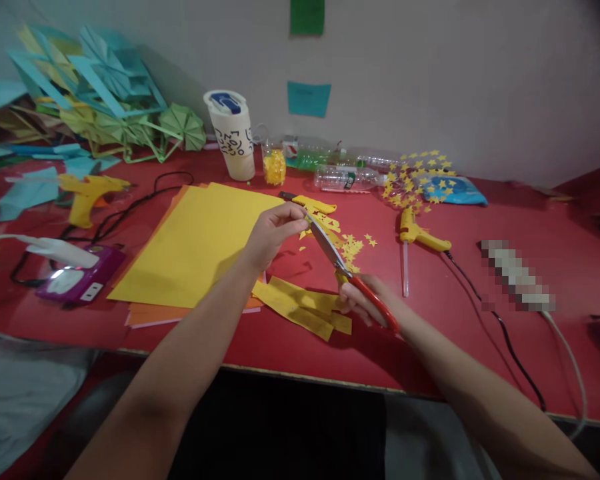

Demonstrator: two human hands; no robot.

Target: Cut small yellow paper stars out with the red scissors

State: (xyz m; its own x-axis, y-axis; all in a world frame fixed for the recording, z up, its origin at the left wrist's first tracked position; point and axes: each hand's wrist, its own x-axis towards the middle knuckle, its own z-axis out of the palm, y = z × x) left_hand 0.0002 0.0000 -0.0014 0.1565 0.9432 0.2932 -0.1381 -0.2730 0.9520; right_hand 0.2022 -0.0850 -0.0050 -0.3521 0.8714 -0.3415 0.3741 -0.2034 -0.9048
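Note:
My right hand (pixel 364 299) is closed around the red-handled scissors (pixel 330 248), whose blades point up and left. A bit of yellow paper shows by its fingers. My left hand (pixel 279 230) pinches at the blade tips, with a tiny piece of yellow paper (pixel 308 220) just showing at its fingertips. Below my hands, yellow paper strips (pixel 300 310) lie across each other on the red table. Small cut yellow stars (pixel 351 251) are heaped behind the scissors. A yellow box cutter (pixel 316 204) rests near punched yellow scraps.
Yellow sheets (pixel 195 233) lie at left over orange ones. A yellow glue gun (pixel 423 233) sits at right, another glue gun (pixel 87 197) at left by a purple power strip (pixel 83 273). A white tumbler (pixel 233 143), a cup of yellow pieces (pixel 274 167) and plastic bottles (pixel 347 179) stand or lie behind.

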